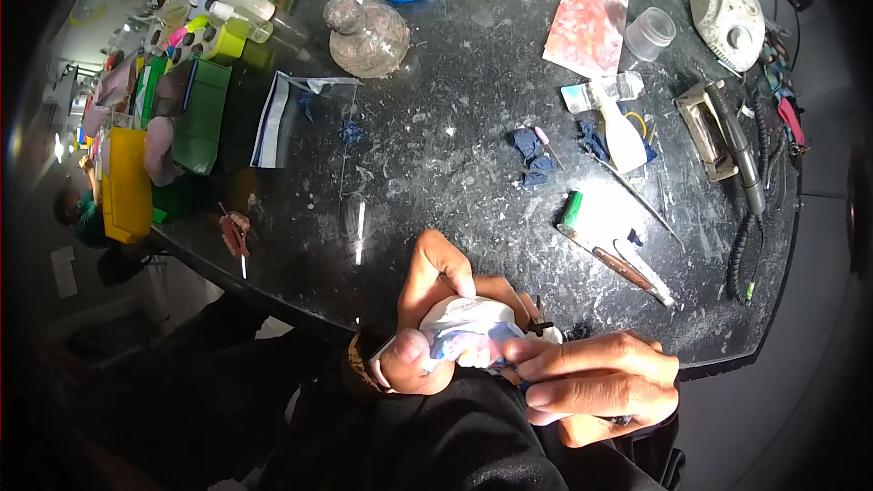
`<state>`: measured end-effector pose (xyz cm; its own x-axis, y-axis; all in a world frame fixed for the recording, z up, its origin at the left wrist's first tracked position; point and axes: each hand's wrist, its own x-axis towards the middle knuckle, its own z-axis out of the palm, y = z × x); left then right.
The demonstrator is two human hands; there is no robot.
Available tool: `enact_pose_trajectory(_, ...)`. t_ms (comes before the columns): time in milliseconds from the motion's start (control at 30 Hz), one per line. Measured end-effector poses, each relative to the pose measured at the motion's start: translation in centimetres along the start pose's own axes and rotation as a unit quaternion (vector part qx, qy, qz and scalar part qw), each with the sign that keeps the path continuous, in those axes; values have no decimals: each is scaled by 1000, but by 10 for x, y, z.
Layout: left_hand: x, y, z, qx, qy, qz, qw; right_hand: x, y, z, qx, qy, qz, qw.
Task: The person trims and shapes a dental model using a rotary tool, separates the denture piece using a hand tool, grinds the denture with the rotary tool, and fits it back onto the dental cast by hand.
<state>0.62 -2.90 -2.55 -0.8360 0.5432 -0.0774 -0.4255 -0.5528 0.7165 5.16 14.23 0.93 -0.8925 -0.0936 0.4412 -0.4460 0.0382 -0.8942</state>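
My left hand (420, 295) is wrapped round a white plaster dental cast (468, 312) close to my body. Blue wax (443, 345) and a row of pale teeth (475, 357) on pink show on the cast's near side. My right hand (607, 382) has its fingers pinched together at the right end of the teeth, against the blue wax. What lies between those fingertips is too small and covered to name. Beyond the cast lie a wax knife (626, 273) with a brown handle, a silver blade-like tool (644, 271) and a green-capped item (572, 209).
Dark blue wax scraps (532, 153), a thin metal probe (639, 198) and a white spray bottle (623, 138) lie on the black bench (436, 182). A corded handpiece (738, 150) rests at right, a glass burner (368, 36) stands behind, and green (202, 116) and yellow bins (125, 186) stand left.
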Motion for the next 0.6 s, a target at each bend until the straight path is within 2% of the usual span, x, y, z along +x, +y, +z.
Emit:
enact_pose_trajectory(100, 3, 3, 5, 90, 23, -10, 996, 3, 0, 0, -13, -13, -13, 1000)
enact_pose_trajectory(200, 4, 5, 5, 104, 35, -16, 994, 8, 3, -1, -14, -27, -31, 999)
enact_pose_trajectory(300, 0, 1, 0, 8, 25, -9, 1000, 9, 4, -2, -10, -39, -40, 998)
enact_pose_trajectory(400, 3, 3, 6, 72, 52, -17, 996, 9, 3, -3, 6, -43, -21, 999)
enact_pose_trajectory(533, 4, 4, 6, 99, 52, -10, 994, 9, 1, -11, -22, -101, -28, 994)
enact_pose_trajectory(600, 4, 4, 6, 112, 49, -5, 992, 1, 3, -11, 49, -74, -5, 996)
